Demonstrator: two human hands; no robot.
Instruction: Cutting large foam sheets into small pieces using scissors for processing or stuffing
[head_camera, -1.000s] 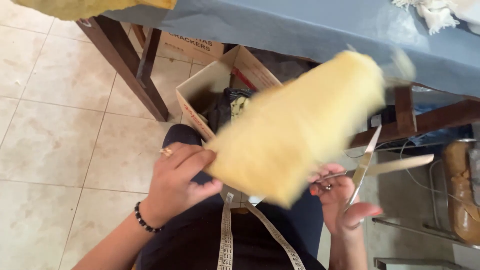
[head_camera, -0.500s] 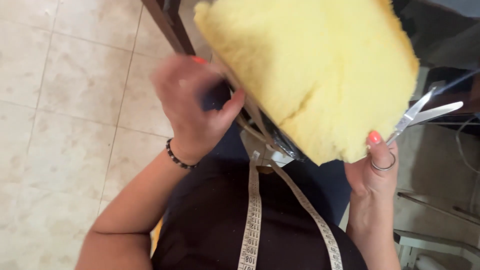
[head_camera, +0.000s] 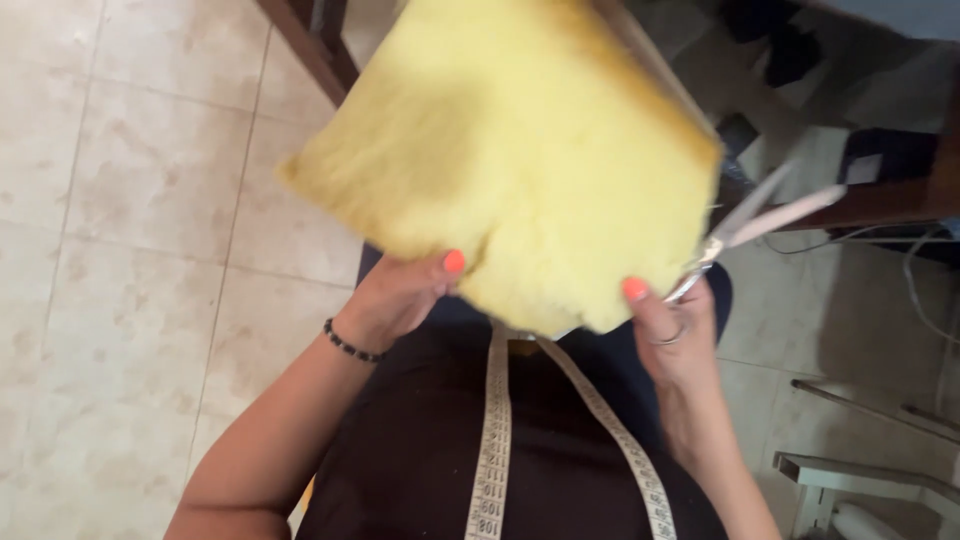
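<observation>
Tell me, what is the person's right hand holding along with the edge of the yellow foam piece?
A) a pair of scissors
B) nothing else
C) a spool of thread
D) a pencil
A: the right hand grips the lower edge of the yellow foam piece while a pair of scissors sticks out from it, blades pointing up and to the right.

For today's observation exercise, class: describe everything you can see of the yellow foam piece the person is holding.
The yellow foam piece is a thick, soft-looking slab, pale yellow with a fuzzy surface and a browner upper right edge. It is held up, tilted, in front of the person's body, above the tiled floor. The left hand grips its lower left edge, thumb on the face; the right hand grips the lower right edge while also holding scissors, which stick out beside the foam.
</observation>
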